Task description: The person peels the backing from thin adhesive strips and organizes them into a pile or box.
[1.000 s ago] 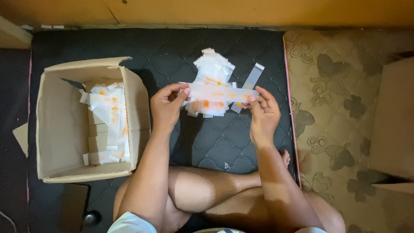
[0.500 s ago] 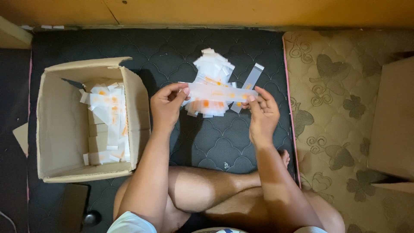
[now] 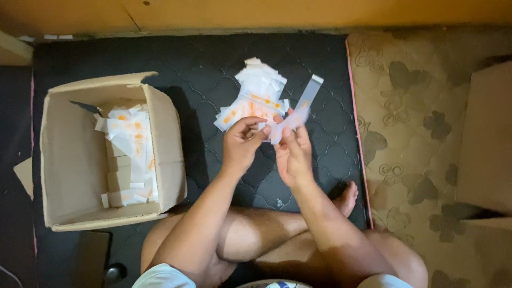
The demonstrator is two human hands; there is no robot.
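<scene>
I sit cross-legged on a black quilted mat [image 3: 213, 58]. My left hand [image 3: 241, 144] and my right hand [image 3: 294, 154] are close together, both pinching a folded strip of white packets with orange marks [image 3: 278, 128]. One pale end of the strip [image 3: 308, 96] sticks up past my right fingers. Just beyond my hands lies a loose pile of the same white and orange packets [image 3: 258, 92] on the mat.
An open cardboard box [image 3: 64, 176] stands on the left with more packet strips [image 3: 130, 144] stacked along its right side. A beige patterned mattress [image 3: 410, 122] lies to the right, with another cardboard box [image 3: 488, 138] on it. A wooden wall runs along the top.
My hands were apart, stretching the strip out flat above the pile. Now they have come together nearer to me and the strip is folded between them.
</scene>
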